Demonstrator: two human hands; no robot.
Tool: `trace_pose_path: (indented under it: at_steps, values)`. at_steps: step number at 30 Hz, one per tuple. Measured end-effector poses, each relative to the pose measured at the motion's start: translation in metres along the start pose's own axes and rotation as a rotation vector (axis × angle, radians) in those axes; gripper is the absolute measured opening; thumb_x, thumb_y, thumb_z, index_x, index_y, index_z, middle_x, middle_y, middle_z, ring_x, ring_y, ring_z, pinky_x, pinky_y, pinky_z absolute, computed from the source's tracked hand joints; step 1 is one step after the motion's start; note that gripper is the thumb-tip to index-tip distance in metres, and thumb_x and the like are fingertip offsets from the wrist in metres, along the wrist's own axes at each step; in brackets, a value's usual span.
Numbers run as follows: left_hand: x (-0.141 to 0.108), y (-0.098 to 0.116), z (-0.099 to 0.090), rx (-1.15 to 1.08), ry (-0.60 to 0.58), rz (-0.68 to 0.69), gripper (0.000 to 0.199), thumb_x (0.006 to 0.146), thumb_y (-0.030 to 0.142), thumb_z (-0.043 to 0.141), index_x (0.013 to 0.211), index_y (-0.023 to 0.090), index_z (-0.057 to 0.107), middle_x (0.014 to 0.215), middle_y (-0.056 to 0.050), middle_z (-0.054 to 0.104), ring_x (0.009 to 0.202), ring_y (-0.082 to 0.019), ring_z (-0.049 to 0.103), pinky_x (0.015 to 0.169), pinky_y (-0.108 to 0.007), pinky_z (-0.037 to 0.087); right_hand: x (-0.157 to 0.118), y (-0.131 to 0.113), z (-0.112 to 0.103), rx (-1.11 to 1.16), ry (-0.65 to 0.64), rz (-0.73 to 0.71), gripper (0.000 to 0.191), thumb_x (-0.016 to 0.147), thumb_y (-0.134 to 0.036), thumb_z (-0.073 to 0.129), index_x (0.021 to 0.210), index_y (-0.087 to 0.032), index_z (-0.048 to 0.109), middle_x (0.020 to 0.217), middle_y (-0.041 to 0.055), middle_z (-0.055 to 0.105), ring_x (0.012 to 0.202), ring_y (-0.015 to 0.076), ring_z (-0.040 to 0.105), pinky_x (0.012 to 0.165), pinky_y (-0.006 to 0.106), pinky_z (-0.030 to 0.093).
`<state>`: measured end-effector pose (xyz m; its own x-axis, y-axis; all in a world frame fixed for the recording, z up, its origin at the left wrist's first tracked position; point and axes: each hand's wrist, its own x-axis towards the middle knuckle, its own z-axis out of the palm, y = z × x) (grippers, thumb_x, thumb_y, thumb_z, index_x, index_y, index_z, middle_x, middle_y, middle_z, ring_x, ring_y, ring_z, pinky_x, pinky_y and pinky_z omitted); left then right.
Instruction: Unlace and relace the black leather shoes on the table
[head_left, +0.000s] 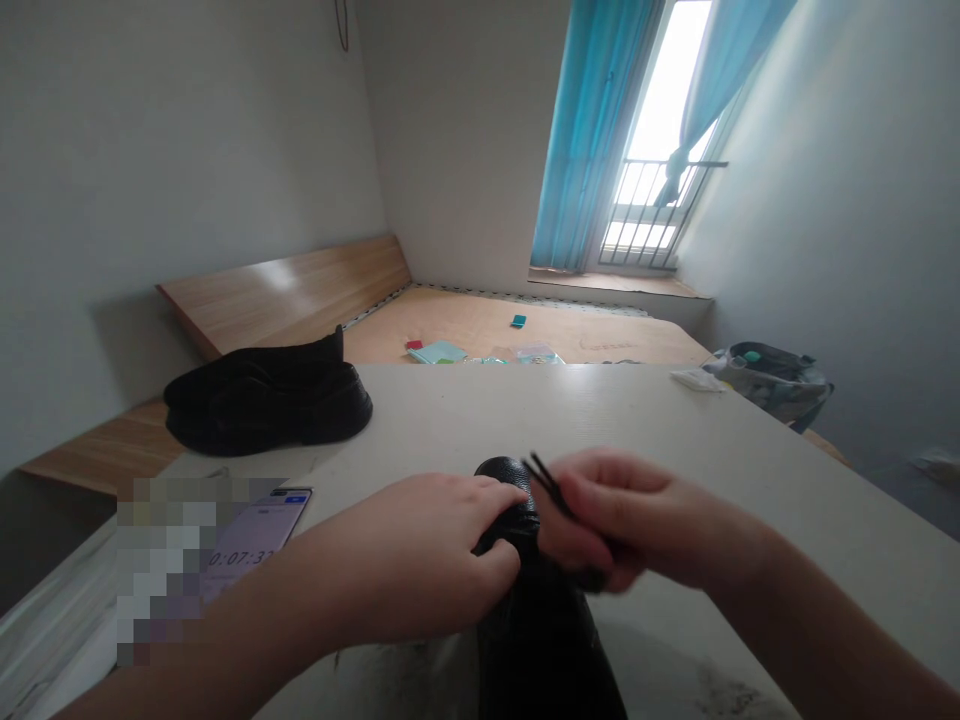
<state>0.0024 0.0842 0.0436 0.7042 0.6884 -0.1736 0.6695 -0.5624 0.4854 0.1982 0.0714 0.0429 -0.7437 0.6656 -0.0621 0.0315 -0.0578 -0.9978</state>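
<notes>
Right now, seen from the head camera, the left hand [420, 560] is clasped over a black leather shoe [536, 625], with its fingers curled around the upper, while the right hand [607, 520] is closed in a pinch on two thin black lace ends [547, 483], the tips sticking out just above the shoe. The shoe sits near the front edge of the white table [480, 420], its toe pointing away from the person and both hands touching it. Farther along the table, toward its left side, lies a pair of black shoes [266, 400], well apart from the hands. Just beside the left forearm, a phone [259, 535] shows a running timer, partly hidden by a blurred patch. A white packet [697, 380] sits near the table's far right corner, and a grey bag [772, 385] stands beyond that corner. Past the table's far edge lies a wooden bed platform [487, 325], holding teal packets [439, 352], and farther still, blue curtains [592, 130] hang at a railed window [652, 130]
</notes>
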Motion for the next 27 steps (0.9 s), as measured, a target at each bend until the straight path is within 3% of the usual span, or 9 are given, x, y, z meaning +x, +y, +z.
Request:
trace_pose_path:
  at_steps: [3,5,10,14,19,23,25,27]
  values:
    - [-0.002,-0.002,0.0,0.024,-0.009,-0.021,0.044,0.091,0.035,0.043,0.131,0.028,0.06,0.13,-0.006,0.066,0.117,-0.03,0.06,0.096,-0.04,0.045,0.017,-0.006,-0.019,-0.137,0.362,-0.074,0.048,0.09,-0.06,0.055,0.067,-0.017,0.047,0.064,-0.0052,0.039,0.052,0.0062,0.03,0.044,0.016,0.025]
    - [-0.003,-0.005,0.0,0.027,-0.017,-0.081,0.048,0.091,0.038,0.042,0.136,0.027,0.054,0.133,-0.008,0.064,0.118,-0.031,0.059,0.095,-0.042,0.045,0.029,-0.01,-0.027,-0.233,0.486,-0.071,0.047,0.09,-0.058,0.055,0.067,-0.018,0.047,0.061,-0.0059,0.038,0.052,0.0063,0.029,0.044,0.017,0.025]
    - [0.001,-0.008,0.0,-0.157,0.076,-0.103,0.028,0.092,0.043,0.045,0.109,0.025,0.058,0.104,-0.004,0.072,0.091,-0.024,0.067,0.078,-0.035,0.05,0.042,-0.017,-0.027,-0.307,0.457,0.014,0.045,0.092,-0.054,0.053,0.066,-0.018,0.048,0.057,-0.007,0.037,0.049,0.0059,0.028,0.043,0.018,0.024]
    - [0.007,-0.007,0.001,-0.24,0.22,-0.04,0.023,0.093,0.039,0.046,0.101,0.026,0.063,0.107,-0.001,0.071,0.099,-0.022,0.064,0.085,-0.033,0.049,0.036,-0.018,-0.026,-0.344,0.516,0.065,0.044,0.098,-0.046,0.047,0.064,-0.018,0.048,0.053,-0.0073,0.036,0.045,0.0054,0.03,0.043,0.018,0.025]
    - [0.009,-0.004,0.007,-0.32,0.174,0.071,0.031,0.094,0.036,0.048,0.121,0.031,0.063,0.129,0.0,0.062,0.123,-0.021,0.052,0.108,-0.036,0.036,0.036,-0.017,-0.025,-0.319,0.609,0.061,0.036,0.1,-0.035,0.043,0.069,-0.018,0.049,0.051,-0.0079,0.038,0.039,0.0039,0.038,0.04,0.016,0.027]
    - [0.013,-0.004,0.01,-0.538,0.157,0.107,0.024,0.092,0.042,0.05,0.095,0.026,0.068,0.122,0.0,0.061,0.119,-0.022,0.053,0.107,-0.034,0.038,0.038,-0.017,-0.026,-0.347,0.656,0.036,0.03,0.097,-0.024,0.043,0.069,-0.018,0.05,0.054,-0.0026,0.056,0.036,0.0047,0.044,0.036,0.016,0.028]
    - [0.014,-0.007,0.009,-0.641,0.24,0.045,0.031,0.093,0.049,0.047,0.087,0.024,0.066,0.12,0.0,0.062,0.116,-0.023,0.054,0.105,-0.035,0.039,0.036,-0.019,-0.033,-0.357,0.734,-0.026,0.028,0.096,-0.021,0.044,0.07,-0.017,0.051,0.065,0.0004,0.065,0.035,0.0038,0.045,0.035,0.017,0.027]
    - [0.014,-0.011,0.007,-0.748,0.38,-0.032,0.032,0.092,0.051,0.048,0.092,0.025,0.067,0.123,0.0,0.062,0.119,-0.025,0.053,0.107,-0.037,0.037,0.032,-0.021,-0.044,-0.272,0.787,-0.126,0.026,0.096,-0.02,0.044,0.072,-0.017,0.053,0.072,0.0018,0.066,0.037,0.0047,0.048,0.036,0.018,0.028]
